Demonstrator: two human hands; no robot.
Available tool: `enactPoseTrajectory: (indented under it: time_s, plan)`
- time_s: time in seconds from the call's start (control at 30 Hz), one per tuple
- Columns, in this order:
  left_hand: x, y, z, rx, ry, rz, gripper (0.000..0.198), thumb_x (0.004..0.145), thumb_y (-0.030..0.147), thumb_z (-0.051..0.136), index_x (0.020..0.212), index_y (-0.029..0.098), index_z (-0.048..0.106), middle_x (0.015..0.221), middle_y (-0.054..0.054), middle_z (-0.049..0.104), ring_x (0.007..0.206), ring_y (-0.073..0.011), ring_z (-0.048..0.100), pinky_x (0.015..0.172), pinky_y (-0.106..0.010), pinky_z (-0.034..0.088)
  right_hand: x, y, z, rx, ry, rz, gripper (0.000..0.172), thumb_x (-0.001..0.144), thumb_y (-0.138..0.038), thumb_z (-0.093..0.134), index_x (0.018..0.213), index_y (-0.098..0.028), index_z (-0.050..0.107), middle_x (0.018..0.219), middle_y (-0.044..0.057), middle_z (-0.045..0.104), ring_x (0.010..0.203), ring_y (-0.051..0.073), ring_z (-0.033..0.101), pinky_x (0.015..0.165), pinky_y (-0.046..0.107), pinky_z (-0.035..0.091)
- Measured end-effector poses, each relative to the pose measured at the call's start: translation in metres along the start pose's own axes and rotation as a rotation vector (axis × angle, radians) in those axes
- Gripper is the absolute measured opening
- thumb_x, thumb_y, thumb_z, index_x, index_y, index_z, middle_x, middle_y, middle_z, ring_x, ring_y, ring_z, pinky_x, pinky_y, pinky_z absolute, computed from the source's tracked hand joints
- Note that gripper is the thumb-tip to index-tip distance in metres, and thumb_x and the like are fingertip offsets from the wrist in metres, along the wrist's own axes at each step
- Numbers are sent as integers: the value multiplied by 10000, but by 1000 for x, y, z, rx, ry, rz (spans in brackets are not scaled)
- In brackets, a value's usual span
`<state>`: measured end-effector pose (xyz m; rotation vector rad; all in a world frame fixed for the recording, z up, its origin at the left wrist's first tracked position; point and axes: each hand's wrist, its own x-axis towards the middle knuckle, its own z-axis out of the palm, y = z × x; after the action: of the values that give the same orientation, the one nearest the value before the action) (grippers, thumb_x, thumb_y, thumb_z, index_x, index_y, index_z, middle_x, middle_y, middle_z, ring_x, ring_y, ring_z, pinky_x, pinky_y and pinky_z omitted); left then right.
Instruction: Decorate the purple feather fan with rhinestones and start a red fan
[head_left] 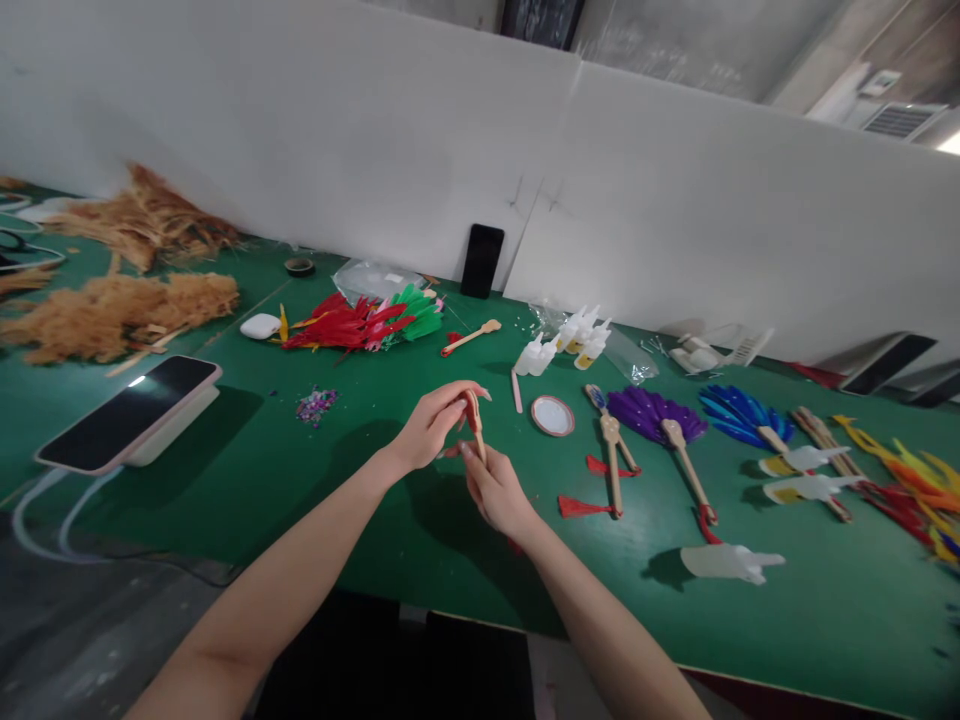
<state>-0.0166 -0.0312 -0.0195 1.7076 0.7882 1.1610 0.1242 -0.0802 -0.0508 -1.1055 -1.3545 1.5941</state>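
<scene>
Head view: a worker's right hand (495, 490) pinches a wooden handle (478, 430) low down while the left hand (433, 425) grips its top, above a green table (847, 590). Steadying the piece appears the step in hand; the next move would call for an even hold. Both hands mask its ends, leaving its layers unclear. Rightward, bright feathers (911, 480) are cut off; beyond, an upright phone (482, 262) shows only black.

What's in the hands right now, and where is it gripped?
A wooden fan handle: the right hand grips its narrow shaft, the left hand has its fingers at the wider top end.
</scene>
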Motion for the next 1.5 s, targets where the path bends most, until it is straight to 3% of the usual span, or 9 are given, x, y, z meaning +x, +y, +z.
enactPoseTrajectory:
  time_s: [0.4, 0.6, 0.8, 1.03, 1.5]
  plan:
    - [4, 6, -1, -39, -11, -95, 377, 910, 318, 319, 1122, 148, 580, 765, -36, 607, 584, -115, 462, 537, -241, 383, -2, -19, 1, -3, -12, 71, 573, 805, -669, 466, 902, -120, 598, 324, -127, 326, 252, 45, 232, 279, 188, 163]
    - [3, 4, -1, 6, -23, -95, 216, 909, 283, 428, 1019, 162, 570, 780, -17, 612, 665, -121, 560, 622, -236, 454, 0, -7, 0, -25, -4, 38, 519, 847, -624, 456, 898, -127, 597, 354, -123, 322, 289, 49, 238, 307, 191, 176]
    - [6, 4, -5, 105, -23, -98, 89, 837, 172, 451, 865, 167, 536, 699, 12, 636, 574, -100, 565, 550, -208, 436, 3, 6, -5, -133, 12, -3, 472, 899, -567, 414, 937, -137, 604, 449, -107, 285, 381, 66, 245, 374, 206, 207]
    - [6, 6, -8, 240, -14, -49, 129, 750, 121, 438, 807, 166, 545, 668, 9, 651, 574, -112, 584, 562, -219, 437, 2, 1, -11, -422, 37, -100, 396, 942, -441, 368, 973, -145, 629, 563, -54, 364, 508, 101, 325, 503, 232, 278]
    - [8, 1, -11, 219, -9, -59, 167, 765, 160, 425, 774, 157, 591, 696, -14, 688, 600, -125, 608, 578, -227, 450, 2, 5, -10, -350, 24, -65, 447, 936, -490, 364, 990, -140, 637, 524, -65, 327, 469, 101, 318, 466, 229, 267]
